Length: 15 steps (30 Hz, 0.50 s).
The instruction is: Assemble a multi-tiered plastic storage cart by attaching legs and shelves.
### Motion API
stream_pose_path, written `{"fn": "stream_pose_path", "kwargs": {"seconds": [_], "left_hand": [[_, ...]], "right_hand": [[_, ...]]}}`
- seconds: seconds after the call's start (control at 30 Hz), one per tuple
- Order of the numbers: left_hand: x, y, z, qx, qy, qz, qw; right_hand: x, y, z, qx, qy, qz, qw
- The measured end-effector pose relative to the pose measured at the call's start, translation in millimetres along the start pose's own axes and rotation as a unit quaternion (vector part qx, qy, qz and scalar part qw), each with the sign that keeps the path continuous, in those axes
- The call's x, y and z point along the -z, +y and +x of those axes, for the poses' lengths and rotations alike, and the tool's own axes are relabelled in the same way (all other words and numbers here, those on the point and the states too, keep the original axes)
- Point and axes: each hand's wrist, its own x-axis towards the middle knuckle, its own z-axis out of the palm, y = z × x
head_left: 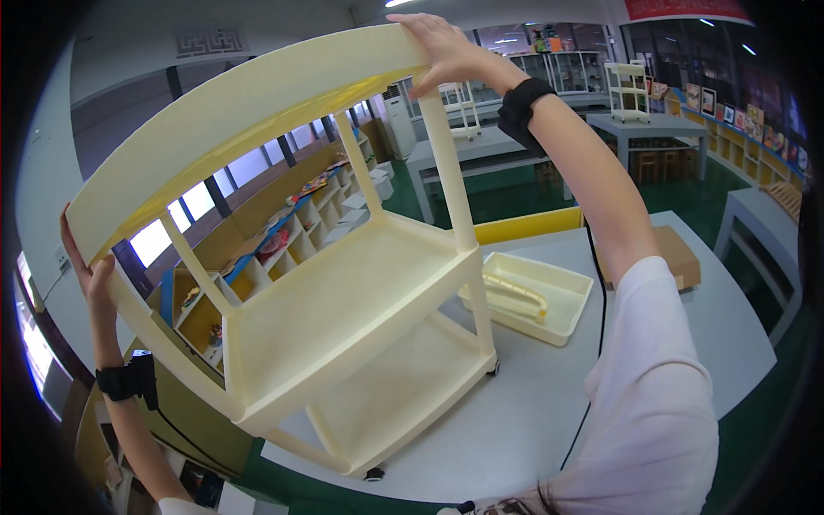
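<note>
A cream plastic three-tier rolling cart (360, 257) stands tilted in view on the grey table, with black casters (374, 474) under its lowest shelf. My left hand (94, 273) grips the left end of the top tray (249, 96), fingers on the outside and thumb near the corner post. At the tray's right corner, above a post (449, 172), my right hand (442, 53) is closed over the rim with its thumb underneath. Both arms are raised and spread wide. What lies inside the top tray is hidden from below.
On the grey table (446, 438), right of the cart, sit a shallow cream tray (562, 318) holding a curved cream bar (515, 290), and a cardboard box (676, 256). A yellow panel (524, 227) edges the table. Similar carts (628, 90) stand on farther tables.
</note>
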Motion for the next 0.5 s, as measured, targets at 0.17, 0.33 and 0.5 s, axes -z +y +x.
{"fn": "stream_pose_path", "kwargs": {"seconds": [0.17, 0.33, 0.5], "left_hand": [[13, -17, 2, -0.017, -0.006, 0.018, 1.0], [15, -11, 0, -0.013, -0.013, 0.011, 1.0], [18, -6, -4, 0.006, -0.016, 0.003, 1.0]], "right_hand": [[-9, -8, -1, -0.035, -0.008, 0.099, 0.994], [-11, -16, -11, -0.057, 0.023, 0.038, 0.997], [-14, -19, -15, -0.09, 0.042, 0.018, 0.995]]}}
